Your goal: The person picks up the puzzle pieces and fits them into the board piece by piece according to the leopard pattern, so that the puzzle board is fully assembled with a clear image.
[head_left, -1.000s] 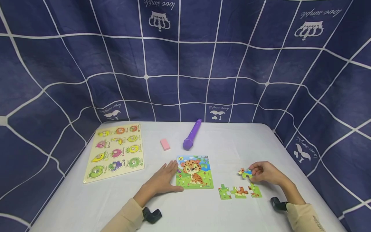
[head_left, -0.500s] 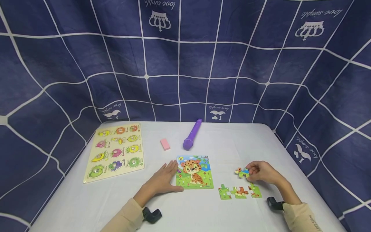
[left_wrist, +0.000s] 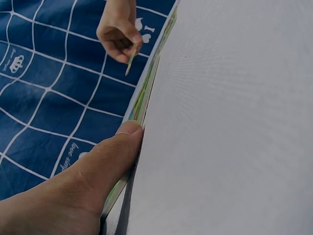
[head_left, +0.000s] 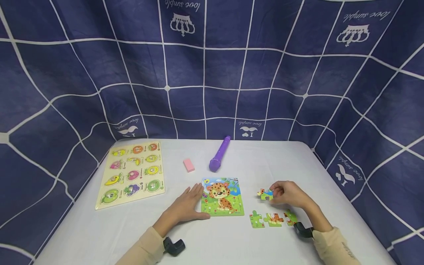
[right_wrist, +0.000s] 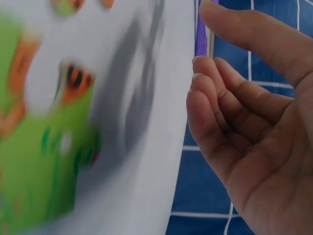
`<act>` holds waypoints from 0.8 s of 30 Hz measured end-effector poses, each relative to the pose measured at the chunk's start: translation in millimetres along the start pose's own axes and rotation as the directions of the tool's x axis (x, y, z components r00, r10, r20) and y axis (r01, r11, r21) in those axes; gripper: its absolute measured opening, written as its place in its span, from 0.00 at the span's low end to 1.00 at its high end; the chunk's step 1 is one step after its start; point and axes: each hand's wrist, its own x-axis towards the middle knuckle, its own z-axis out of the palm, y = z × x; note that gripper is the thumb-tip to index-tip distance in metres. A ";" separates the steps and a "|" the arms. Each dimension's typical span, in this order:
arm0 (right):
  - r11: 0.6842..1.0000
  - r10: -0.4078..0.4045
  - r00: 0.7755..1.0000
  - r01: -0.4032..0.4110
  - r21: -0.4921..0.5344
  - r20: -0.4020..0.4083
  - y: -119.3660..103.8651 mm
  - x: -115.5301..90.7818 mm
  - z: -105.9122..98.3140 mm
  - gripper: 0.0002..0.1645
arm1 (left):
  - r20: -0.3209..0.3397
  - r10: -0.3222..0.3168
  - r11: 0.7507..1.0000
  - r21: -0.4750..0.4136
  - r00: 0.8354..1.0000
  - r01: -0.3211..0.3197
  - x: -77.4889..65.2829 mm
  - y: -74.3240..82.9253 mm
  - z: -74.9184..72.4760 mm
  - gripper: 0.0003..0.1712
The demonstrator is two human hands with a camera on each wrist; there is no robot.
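Right of one square leopard-printed board, the right hand pinches one orange-blue-green jigsaw piece in its grip; three flat green-printed pieces lie to its near right, and the left hand, fingers straight, touches its left edge. Beyond it, the white worktop carries one pink oblong block and one purple microphone, before a navy white-gridded curtain. Only the left wrist view shows the held piece edge-on.
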 end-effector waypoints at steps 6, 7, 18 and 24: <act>1.000 -0.023 1.000 0.023 0.001 0.008 -13.9 13.7 13.3 0.25 | 0.002 -0.007 1.000 0.002 1.000 0.007 -0.5 0.7 0.3 0.66; 1.000 -0.027 1.000 0.027 0.002 0.012 -16.5 16.0 15.5 0.25 | 0.003 -0.007 1.000 0.000 1.000 0.007 -0.7 0.9 0.2 0.66; 0.997 -0.078 0.996 0.078 -0.010 0.037 -42.6 38.7 42.9 0.24 | 0.005 -0.004 1.000 -0.017 1.000 0.004 -1.8 2.8 -1.8 0.65; 0.995 -0.096 0.994 0.096 0.020 0.043 -52.5 48.6 59.1 0.24 | 0.008 -0.001 1.000 -0.016 1.000 0.001 -2.5 2.0 -2.2 0.65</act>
